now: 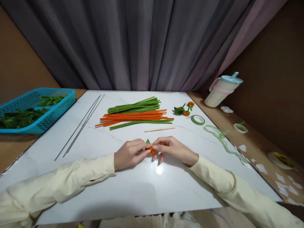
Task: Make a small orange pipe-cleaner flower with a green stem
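Between my two hands, just above the white tabletop, is a small orange pipe-cleaner piece with a short green stem sticking up from it. My left hand pinches it from the left side. From the right, my right hand grips its other edge between thumb and fingers. The fingers cover much of its shape. Beyond the hands lies a thin wooden stick. Behind that are orange pipe cleaners between a large bundle of green pipe cleaners and a few loose green ones.
Dark wires lie at left, near a blue basket of green leaf pieces. At right are finished orange-and-green pieces, green tape, a loose green strip, a tumbler, another tape roll and paper scraps.
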The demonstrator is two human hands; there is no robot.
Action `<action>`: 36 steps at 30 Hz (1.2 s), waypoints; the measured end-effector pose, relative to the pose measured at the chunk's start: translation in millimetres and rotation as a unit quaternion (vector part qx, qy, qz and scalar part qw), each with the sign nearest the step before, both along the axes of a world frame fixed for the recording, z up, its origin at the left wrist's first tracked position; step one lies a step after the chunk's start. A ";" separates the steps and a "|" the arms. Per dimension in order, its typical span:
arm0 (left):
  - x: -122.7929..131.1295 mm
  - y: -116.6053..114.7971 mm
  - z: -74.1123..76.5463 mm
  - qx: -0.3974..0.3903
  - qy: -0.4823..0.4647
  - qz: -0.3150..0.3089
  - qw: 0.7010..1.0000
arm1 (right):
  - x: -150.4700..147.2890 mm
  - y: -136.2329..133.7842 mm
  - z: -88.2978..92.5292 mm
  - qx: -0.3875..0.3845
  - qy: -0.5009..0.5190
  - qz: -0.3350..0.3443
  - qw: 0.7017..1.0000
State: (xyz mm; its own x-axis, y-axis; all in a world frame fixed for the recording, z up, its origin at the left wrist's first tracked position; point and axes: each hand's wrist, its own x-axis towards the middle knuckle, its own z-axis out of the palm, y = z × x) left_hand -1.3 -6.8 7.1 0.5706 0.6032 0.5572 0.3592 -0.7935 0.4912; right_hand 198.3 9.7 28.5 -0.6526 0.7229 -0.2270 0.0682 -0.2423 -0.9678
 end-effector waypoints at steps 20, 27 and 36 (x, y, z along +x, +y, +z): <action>-0.9 0.1 -0.4 0.010 0.007 -0.005 1.000 | 4.7 3.1 -1.0 0.003 -0.004 0.019 1.000; -0.8 0.8 -1.4 0.002 0.015 -0.003 1.000 | 5.2 1.2 -0.9 0.037 -0.018 0.016 0.999; -0.2 1.6 0.4 0.035 0.000 0.048 0.998 | 3.9 1.8 3.4 0.007 -0.006 0.009 1.000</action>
State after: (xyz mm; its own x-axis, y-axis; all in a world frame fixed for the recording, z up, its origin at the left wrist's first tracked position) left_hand -1.5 -5.2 7.4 0.5113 0.6154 0.5999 0.4359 -0.7873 0.4361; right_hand 202.2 11.4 31.9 -0.6629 0.7140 -0.2253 0.0839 -0.2282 -0.9700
